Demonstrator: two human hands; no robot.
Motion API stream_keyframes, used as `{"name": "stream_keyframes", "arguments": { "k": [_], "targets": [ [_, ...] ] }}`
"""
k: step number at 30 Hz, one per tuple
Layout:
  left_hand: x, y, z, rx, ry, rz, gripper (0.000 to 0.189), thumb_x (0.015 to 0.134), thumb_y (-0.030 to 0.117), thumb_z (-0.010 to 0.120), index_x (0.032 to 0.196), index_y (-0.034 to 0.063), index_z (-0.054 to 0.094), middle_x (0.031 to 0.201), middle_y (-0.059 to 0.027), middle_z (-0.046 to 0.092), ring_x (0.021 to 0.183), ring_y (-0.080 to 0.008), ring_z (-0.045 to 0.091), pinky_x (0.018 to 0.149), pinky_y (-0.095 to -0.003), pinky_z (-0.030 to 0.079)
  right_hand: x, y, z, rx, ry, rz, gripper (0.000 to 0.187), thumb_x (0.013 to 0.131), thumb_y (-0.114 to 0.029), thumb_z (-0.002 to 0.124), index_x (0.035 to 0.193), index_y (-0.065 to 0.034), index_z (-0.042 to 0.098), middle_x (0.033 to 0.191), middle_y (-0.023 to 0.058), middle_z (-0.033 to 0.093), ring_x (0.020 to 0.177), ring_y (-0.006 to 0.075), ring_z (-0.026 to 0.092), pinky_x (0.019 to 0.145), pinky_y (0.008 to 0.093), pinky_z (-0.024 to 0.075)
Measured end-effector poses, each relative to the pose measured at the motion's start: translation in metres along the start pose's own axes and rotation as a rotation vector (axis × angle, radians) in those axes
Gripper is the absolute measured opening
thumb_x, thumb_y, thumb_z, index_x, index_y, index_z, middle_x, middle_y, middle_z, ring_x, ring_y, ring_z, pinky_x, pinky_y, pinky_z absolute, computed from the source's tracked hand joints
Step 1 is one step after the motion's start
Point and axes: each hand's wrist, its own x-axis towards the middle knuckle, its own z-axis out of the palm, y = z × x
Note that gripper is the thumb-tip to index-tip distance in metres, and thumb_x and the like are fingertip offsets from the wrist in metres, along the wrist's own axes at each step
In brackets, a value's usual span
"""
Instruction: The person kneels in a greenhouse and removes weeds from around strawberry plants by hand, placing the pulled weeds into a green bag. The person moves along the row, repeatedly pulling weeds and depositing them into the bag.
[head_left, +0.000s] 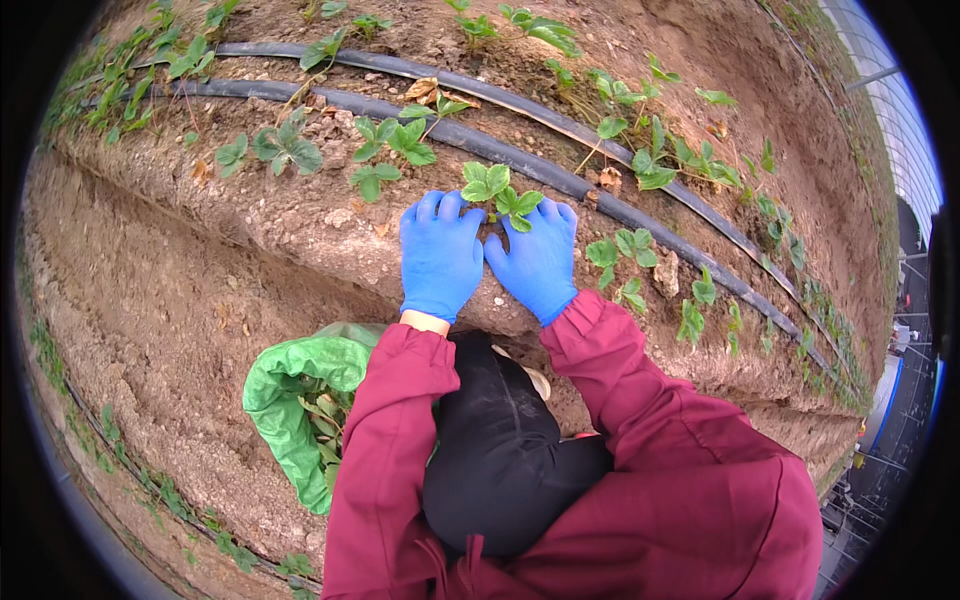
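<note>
A small strawberry plant (501, 193) with light green leaves grows from the raised soil bed (322, 225). My left hand (441, 255), in a blue glove, rests on the soil at the plant's left, fingers bent downward. On the other side, my right hand (536, 255) is gloved too, its fingers partly under the leaves. The thumbs point toward each other just below the plant, a small gap between them. All fingertips are hidden by leaves, soil or the hands themselves, so I cannot tell whether they grip the stem.
Two black drip irrigation hoses (517, 159) run along the bed behind the plant. More strawberry plants (285, 142) stand on both sides. A green sack (277, 390) with picked leaves (326, 424) sits by my left forearm. My bent knee (495, 420) is between my arms.
</note>
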Motion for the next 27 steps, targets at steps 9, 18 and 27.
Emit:
{"name": "stream_keyframes", "arguments": {
  "k": [9, 18, 27],
  "targets": [
    [-0.004, -0.006, 0.0, -0.146, 0.068, 0.042, 0.008, 0.071, 0.014, 0.07, 0.077, 0.0178, 0.074, 0.099, -0.0037, 0.061, 0.106, -0.029, 0.054, 0.087, -0.0466, 0.045, -0.02, 0.007, -0.007, 0.193, 0.127, -0.11, 0.022, 0.079, -0.015, 0.065, 0.1, -0.0173, 0.073, 0.091, 0.0063, 0.062, 0.091, 0.0292, 0.058, 0.085, 0.0445, 0.0386],
    [-0.006, -0.01, 0.001, -0.209, 0.096, 0.071, 0.012, 0.071, 0.008, 0.068, 0.078, 0.0172, 0.073, 0.09, -0.0044, 0.058, 0.09, -0.0285, 0.055, 0.077, -0.0445, 0.044, -0.019, 0.01, -0.004, 0.104, 0.119, -0.09, 0.022, 0.077, -0.016, 0.067, 0.098, -0.0155, 0.074, 0.086, 0.0058, 0.059, 0.087, 0.0281, 0.056, 0.084, 0.0452, 0.0404],
    [-0.003, -0.005, 0.001, -0.114, 0.082, 0.011, 0.034, 0.073, 0.01, 0.064, 0.104, 0.0173, 0.074, 0.103, -0.008, 0.057, 0.099, -0.0291, 0.055, 0.082, -0.0449, 0.045, -0.02, 0.013, 0.0, 0.13, 0.107, -0.103, 0.022, 0.076, -0.014, 0.066, 0.096, -0.0137, 0.073, 0.088, 0.0072, 0.058, 0.088, 0.0296, 0.056, 0.084, 0.0453, 0.0396]
  ]
}}
